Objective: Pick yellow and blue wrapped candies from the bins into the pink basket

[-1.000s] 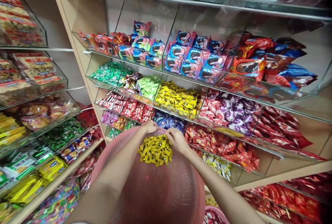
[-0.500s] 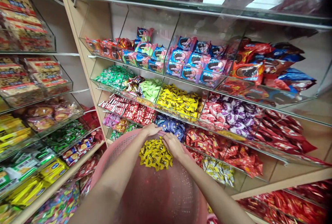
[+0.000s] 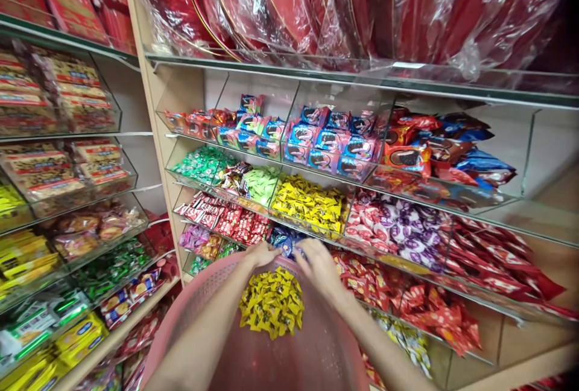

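In the head view a large pink plastic basket (image 3: 208, 282) with a perforated wall tilts toward the shelves. A heap of small yellow-wrapped candies (image 3: 271, 303) lies inside it. At the far rim my left hand (image 3: 263, 254) is closed on the basket's edge; its fingertips are partly hidden. My right hand (image 3: 318, 263) is just to the right of it, over the rim, with bent fingers apart and nothing seen in them. Blue-wrapped candies (image 3: 284, 239) sit in a bin right behind both hands. Above them, more yellow-wrapped candies (image 3: 310, 201) fill a clear bin.
Clear-fronted shelf bins hold blue-and-pink cookie packs (image 3: 332, 140), purple-and-white candies (image 3: 411, 231) and red packets (image 3: 441, 312). A glass shelf edge (image 3: 362, 77) runs above, with red plastic-wrapped items (image 3: 294, 5) on it. A second shelf unit (image 3: 67, 168) stands close on the left.
The view has tilted up, showing more of the red wrapped items on top. My right hand has lifted from the rim and its fingers have spread. My left hand stays at the rim.
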### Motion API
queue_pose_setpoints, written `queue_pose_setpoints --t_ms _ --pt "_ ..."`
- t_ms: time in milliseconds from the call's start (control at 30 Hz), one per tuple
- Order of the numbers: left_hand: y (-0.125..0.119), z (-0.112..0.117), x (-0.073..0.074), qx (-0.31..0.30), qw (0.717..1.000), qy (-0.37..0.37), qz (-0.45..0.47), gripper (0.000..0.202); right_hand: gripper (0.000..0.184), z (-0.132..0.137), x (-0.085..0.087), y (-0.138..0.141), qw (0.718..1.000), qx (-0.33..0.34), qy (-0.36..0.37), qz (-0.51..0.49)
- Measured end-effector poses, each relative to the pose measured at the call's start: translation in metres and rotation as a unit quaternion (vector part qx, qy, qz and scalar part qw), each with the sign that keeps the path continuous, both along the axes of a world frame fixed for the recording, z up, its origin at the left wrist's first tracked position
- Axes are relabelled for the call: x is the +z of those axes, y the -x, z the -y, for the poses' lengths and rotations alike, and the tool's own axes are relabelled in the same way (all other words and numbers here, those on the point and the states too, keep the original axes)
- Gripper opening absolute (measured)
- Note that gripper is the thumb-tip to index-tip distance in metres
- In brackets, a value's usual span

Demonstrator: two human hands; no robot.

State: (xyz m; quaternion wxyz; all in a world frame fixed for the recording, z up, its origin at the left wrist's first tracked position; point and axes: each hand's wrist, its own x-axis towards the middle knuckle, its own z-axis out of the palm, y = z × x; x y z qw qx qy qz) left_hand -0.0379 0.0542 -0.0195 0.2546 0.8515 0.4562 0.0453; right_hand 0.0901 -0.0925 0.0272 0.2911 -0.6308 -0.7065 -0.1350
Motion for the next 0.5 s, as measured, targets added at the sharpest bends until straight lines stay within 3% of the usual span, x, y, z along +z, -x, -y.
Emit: queue_pose_setpoints --t_ms 133,233,333,500 --pt "0.015 0.006 0.008 0.021 1.000 -0.013 0.006 0.058 0.021 -0.011 0.070 -0.034 0.993 -0.070 -0.081 0.051" --pt "0.028 0.010 0.013 0.035 0.999 -0.013 0.010 0.059 0.018 -0.024 0.097 -0.056 0.981 -0.143 -0.060 0.120" --pt "0.042 0.015 0.017 0.059 0.998 -0.017 0.007 0.058 0.013 -0.035 0.103 -0.066 0.969 -0.176 -0.009 0.173" --pt "0.070 0.032 0.018 0.104 0.994 -0.017 0.013 0.055 0.011 -0.046 0.091 -0.069 0.965 -0.170 0.030 0.198"
